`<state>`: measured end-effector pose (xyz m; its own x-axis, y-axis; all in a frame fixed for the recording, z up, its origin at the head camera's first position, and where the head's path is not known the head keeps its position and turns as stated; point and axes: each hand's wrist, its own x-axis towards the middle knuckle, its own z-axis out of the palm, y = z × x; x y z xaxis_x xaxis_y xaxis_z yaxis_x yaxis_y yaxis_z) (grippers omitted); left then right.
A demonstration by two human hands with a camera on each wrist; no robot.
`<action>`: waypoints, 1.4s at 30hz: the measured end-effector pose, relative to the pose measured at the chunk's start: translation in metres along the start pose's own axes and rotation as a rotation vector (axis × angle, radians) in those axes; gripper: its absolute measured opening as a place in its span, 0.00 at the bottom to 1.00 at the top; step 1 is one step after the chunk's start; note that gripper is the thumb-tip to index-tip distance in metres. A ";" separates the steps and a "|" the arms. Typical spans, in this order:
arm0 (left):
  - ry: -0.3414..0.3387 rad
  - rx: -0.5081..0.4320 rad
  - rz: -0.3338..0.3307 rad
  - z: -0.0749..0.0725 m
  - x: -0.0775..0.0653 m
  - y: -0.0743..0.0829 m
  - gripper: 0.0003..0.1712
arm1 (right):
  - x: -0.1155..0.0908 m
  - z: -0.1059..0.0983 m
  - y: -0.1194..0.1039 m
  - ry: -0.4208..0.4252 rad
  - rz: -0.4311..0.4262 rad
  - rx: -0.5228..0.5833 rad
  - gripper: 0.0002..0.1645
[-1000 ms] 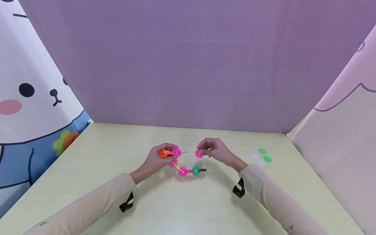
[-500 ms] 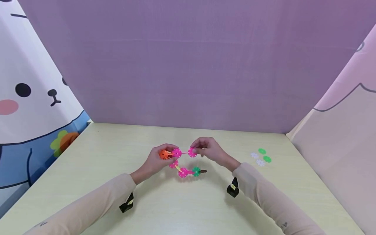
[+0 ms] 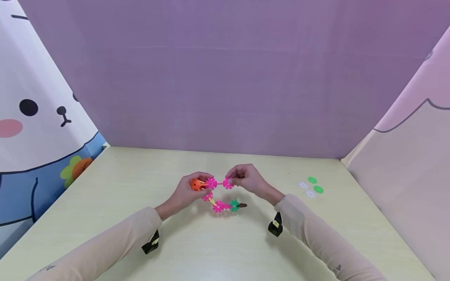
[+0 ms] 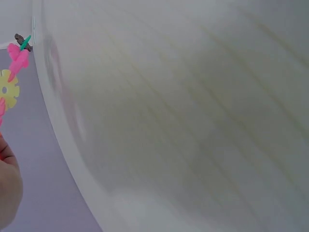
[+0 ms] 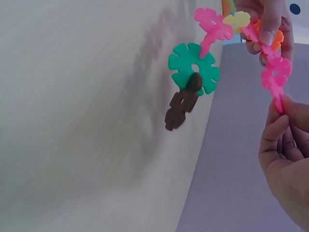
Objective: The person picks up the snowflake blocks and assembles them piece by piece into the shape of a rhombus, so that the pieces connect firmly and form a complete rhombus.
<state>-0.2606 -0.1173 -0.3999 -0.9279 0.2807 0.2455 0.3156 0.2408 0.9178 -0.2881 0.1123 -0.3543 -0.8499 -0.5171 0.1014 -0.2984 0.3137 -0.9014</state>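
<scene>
A chain of slotted, flower-shaped plastic discs hangs above the table. My left hand (image 3: 184, 193) grips it near an orange disc (image 3: 195, 184) and a pink disc (image 3: 211, 183). Below that hand the chain runs through more pink discs and a yellow disc (image 5: 236, 21) to a green disc (image 5: 181, 72) and a brown disc (image 5: 176, 113) at its lower end. My right hand (image 3: 250, 180) pinches another pink disc (image 3: 228, 184) between thumb and finger. This disc meets the edge-on pink disc beside the left hand. In the left wrist view, the left hand (image 4: 8, 186) is mostly cut off.
Two white discs (image 3: 310, 193) and two green discs (image 3: 318, 189) lie on the pale wooden table (image 3: 225, 242), right of my right hand. A purple backdrop (image 3: 225, 86) stands behind the table. Printed cloth panels flank both sides.
My right hand has moved left, bringing its pink disc from a gap away into contact with the chain's edge-on pink disc. The left hand stays nearly still.
</scene>
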 end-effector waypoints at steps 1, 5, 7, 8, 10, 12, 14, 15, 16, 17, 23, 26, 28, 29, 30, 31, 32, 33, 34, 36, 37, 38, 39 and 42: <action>-0.002 -0.002 0.010 0.000 0.000 0.000 0.21 | -0.001 0.001 -0.004 0.001 0.000 -0.002 0.09; -0.005 -0.003 0.023 -0.002 -0.001 -0.001 0.20 | -0.007 0.004 -0.017 0.002 -0.004 -0.002 0.08; -0.010 0.005 0.027 -0.003 -0.002 -0.001 0.20 | -0.008 0.005 -0.020 0.004 -0.007 -0.001 0.08; -0.009 0.007 0.026 -0.003 -0.002 -0.001 0.20 | -0.009 0.006 -0.021 0.003 -0.013 0.000 0.08; -0.009 0.006 0.024 -0.004 -0.002 -0.001 0.20 | -0.009 0.007 -0.022 0.003 -0.026 0.003 0.07; -0.009 0.008 0.029 -0.005 -0.002 -0.001 0.20 | -0.009 0.008 -0.022 0.000 -0.035 0.004 0.07; -0.008 0.006 0.024 -0.006 -0.002 0.000 0.20 | -0.009 0.009 -0.021 0.003 -0.041 0.008 0.07; -0.011 0.004 0.022 -0.006 -0.002 0.001 0.20 | -0.009 0.010 -0.021 0.008 -0.043 0.008 0.07; -0.013 0.005 0.019 -0.006 -0.002 0.001 0.20 | -0.008 0.010 -0.017 0.014 -0.043 0.012 0.07; -0.016 0.003 0.016 -0.006 -0.002 0.001 0.20 | -0.006 0.010 -0.014 0.021 -0.041 0.017 0.07; -0.019 0.002 0.004 -0.007 0.000 0.004 0.21 | 0.000 0.014 0.008 0.077 -0.025 0.057 0.06; -0.020 0.009 0.001 -0.007 0.000 0.005 0.21 | 0.000 0.016 0.010 0.101 -0.019 0.072 0.06; -0.024 0.006 -0.005 -0.007 0.001 0.005 0.21 | 0.000 0.017 0.010 0.110 -0.013 0.088 0.06; -0.026 0.002 -0.009 -0.007 0.000 0.006 0.21 | -0.001 0.017 0.009 0.110 -0.011 0.094 0.06; -0.026 0.002 -0.015 -0.007 0.000 0.006 0.21 | -0.001 0.017 0.009 0.109 -0.011 0.100 0.07; -0.027 0.002 -0.022 -0.007 0.000 0.006 0.21 | -0.001 0.017 0.009 0.107 -0.008 0.104 0.07; -0.028 -0.003 -0.026 -0.007 -0.001 0.007 0.21 | -0.001 0.017 0.009 0.107 -0.003 0.109 0.07; -0.029 -0.008 -0.031 -0.007 -0.001 0.007 0.21 | -0.001 0.017 0.009 0.104 -0.002 0.110 0.07; -0.030 -0.011 -0.034 -0.007 -0.001 0.008 0.21 | -0.001 0.016 0.010 0.101 -0.002 0.111 0.07; -0.032 -0.010 -0.029 -0.007 -0.004 0.015 0.21 | 0.000 0.015 0.010 0.092 0.000 0.111 0.08; -0.034 -0.010 -0.029 -0.007 -0.005 0.018 0.20 | 0.000 0.015 0.010 0.086 0.001 0.114 0.08; -0.036 -0.010 -0.028 -0.007 -0.006 0.022 0.20 | 0.000 0.014 0.010 0.080 0.000 0.115 0.08; -0.036 -0.007 -0.029 -0.007 -0.008 0.026 0.20 | 0.000 0.014 0.010 0.072 -0.001 0.118 0.08; -0.036 0.002 -0.030 -0.007 -0.010 0.033 0.20 | -0.002 0.013 0.003 0.055 0.001 0.114 0.08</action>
<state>-0.2420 -0.1188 -0.3701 -0.9291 0.3069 0.2065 0.2884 0.2511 0.9240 -0.2820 0.1043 -0.3629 -0.8736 -0.4715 0.1203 -0.2487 0.2201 -0.9432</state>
